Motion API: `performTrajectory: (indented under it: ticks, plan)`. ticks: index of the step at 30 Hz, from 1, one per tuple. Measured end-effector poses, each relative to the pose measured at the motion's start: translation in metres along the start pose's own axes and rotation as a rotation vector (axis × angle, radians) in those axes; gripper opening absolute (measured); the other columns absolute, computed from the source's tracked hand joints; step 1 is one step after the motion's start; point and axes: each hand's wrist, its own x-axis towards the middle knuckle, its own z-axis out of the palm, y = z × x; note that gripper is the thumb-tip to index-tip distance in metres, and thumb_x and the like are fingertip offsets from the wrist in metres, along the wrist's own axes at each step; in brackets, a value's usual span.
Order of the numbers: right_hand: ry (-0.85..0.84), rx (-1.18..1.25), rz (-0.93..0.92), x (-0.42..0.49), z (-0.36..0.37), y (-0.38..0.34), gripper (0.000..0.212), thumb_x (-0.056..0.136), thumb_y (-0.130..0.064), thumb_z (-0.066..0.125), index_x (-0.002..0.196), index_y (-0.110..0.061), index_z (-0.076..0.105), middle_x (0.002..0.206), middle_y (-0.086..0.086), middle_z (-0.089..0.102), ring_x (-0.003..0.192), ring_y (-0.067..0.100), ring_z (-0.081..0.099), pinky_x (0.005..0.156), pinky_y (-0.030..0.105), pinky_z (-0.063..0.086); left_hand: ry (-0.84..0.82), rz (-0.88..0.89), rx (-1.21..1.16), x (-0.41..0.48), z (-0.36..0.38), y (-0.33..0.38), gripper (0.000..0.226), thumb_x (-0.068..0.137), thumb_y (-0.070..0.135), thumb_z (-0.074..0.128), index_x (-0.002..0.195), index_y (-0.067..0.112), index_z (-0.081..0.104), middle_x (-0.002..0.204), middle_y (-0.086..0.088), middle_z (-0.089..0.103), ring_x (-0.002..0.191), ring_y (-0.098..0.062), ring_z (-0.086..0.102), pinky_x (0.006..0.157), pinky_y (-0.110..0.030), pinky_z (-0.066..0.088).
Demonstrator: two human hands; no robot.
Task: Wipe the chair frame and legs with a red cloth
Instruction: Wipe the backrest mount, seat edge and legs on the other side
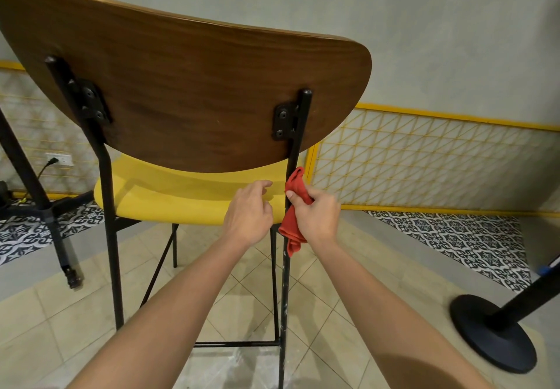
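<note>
A chair with a dark wooden backrest (188, 79), a yellow seat (169, 197) and a black metal frame stands right in front of me, seen from behind. My right hand (318, 215) grips a red cloth (295, 206) wrapped against the right rear frame post (298, 140) at seat height. The cloth's loose end hangs below my hand. My left hand (250, 212) hovers just left of that post at the seat's back edge, its fingers loosely curled and holding nothing. The left rear post (110, 237) runs down to the floor.
A black table leg with a splayed base (45, 206) stands at the left. At the right, a black round stand base (494, 332) sits on the tiled floor. A yellow wire-grid panel (424, 161) lines the wall behind. A wall socket (59, 159) with a plugged cable is at far left.
</note>
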Motion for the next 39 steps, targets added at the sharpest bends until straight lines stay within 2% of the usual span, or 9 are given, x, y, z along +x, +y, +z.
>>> performTrajectory:
  ticks: [5,11,14,19,21,23,25,31,39]
  plan:
    - [-0.167,-0.011,0.105,0.0,-0.01,0.014,0.026,0.088,-0.027,0.064,0.111,-0.017,0.07,0.082,-0.004,0.066,0.078,0.016,0.06,0.067,0.025,0.044,-0.039,-0.019,-0.012,-0.002,0.003,0.002,0.047,0.094,0.01,0.045,0.14,0.021,0.039,0.134,-0.001,0.052,0.126,-0.019,0.04,0.1,-0.036,0.038]
    - [-0.035,0.14,0.12,0.013,-0.017,0.008,0.023,0.09,-0.026,0.059,0.11,-0.017,0.069,0.083,-0.002,0.067,0.083,0.021,0.063,0.075,0.034,0.052,-0.056,-0.039,-0.021,-0.002,0.003,0.002,0.049,0.094,0.013,0.047,0.141,0.022,0.038,0.135,0.001,0.052,0.126,-0.018,0.04,0.101,-0.036,0.039]
    - [-0.131,0.161,0.069,0.013,-0.012,0.004,0.019,0.09,-0.025,0.059,0.104,-0.018,0.07,0.082,-0.001,0.067,0.08,0.021,0.064,0.07,0.033,0.052,-0.059,-0.032,-0.019,-0.002,0.004,0.002,0.049,0.094,0.012,0.047,0.141,0.021,0.038,0.134,0.001,0.052,0.126,-0.018,0.04,0.1,-0.036,0.039]
    - [-0.172,0.136,0.099,0.005,-0.001,0.013,0.018,0.09,-0.024,0.059,0.103,-0.017,0.07,0.086,0.0,0.07,0.085,0.023,0.066,0.081,0.041,0.054,-0.067,-0.029,-0.007,-0.002,0.005,-0.001,0.049,0.093,0.012,0.046,0.14,0.021,0.038,0.134,0.0,0.053,0.125,-0.02,0.041,0.099,-0.037,0.04]
    - [-0.206,0.094,0.113,0.005,-0.003,0.018,0.017,0.09,-0.023,0.06,0.102,-0.017,0.07,0.082,-0.002,0.069,0.083,0.02,0.065,0.076,0.035,0.054,-0.07,-0.035,-0.003,-0.001,0.006,-0.001,0.05,0.093,0.012,0.046,0.141,0.022,0.037,0.134,0.0,0.053,0.125,-0.02,0.041,0.099,-0.037,0.04]
    - [-0.244,0.043,0.111,0.008,-0.009,0.02,0.016,0.09,-0.022,0.06,0.101,-0.016,0.071,0.077,-0.005,0.064,0.078,0.016,0.06,0.063,0.024,0.046,-0.069,-0.041,0.001,0.0,0.007,0.0,0.05,0.093,0.012,0.047,0.141,0.022,0.037,0.134,0.001,0.053,0.125,-0.02,0.042,0.1,-0.038,0.04]
    - [-0.265,0.029,0.114,0.01,-0.012,0.019,0.017,0.091,-0.022,0.059,0.103,-0.017,0.069,0.08,-0.004,0.064,0.076,0.014,0.058,0.058,0.02,0.04,-0.068,-0.045,0.002,0.001,0.007,0.0,0.05,0.093,0.013,0.047,0.141,0.022,0.036,0.134,0.001,0.052,0.125,-0.019,0.042,0.1,-0.038,0.04]
    - [-0.258,0.168,0.135,0.008,-0.005,0.018,0.01,0.094,-0.023,0.053,0.096,-0.027,0.062,0.089,0.003,0.068,0.086,0.023,0.066,0.079,0.04,0.055,-0.067,-0.028,0.01,0.0,0.008,-0.001,0.05,0.093,0.013,0.048,0.14,0.022,0.037,0.133,0.001,0.053,0.124,-0.019,0.042,0.099,-0.038,0.041]
    - [-0.318,0.036,0.094,0.004,-0.012,0.024,0.018,0.093,-0.021,0.056,0.107,-0.017,0.066,0.083,-0.005,0.064,0.078,0.014,0.059,0.062,0.022,0.042,-0.067,-0.029,0.026,-0.002,0.009,0.0,0.051,0.092,0.012,0.049,0.14,0.022,0.037,0.132,0.0,0.054,0.123,-0.02,0.043,0.1,-0.039,0.04]
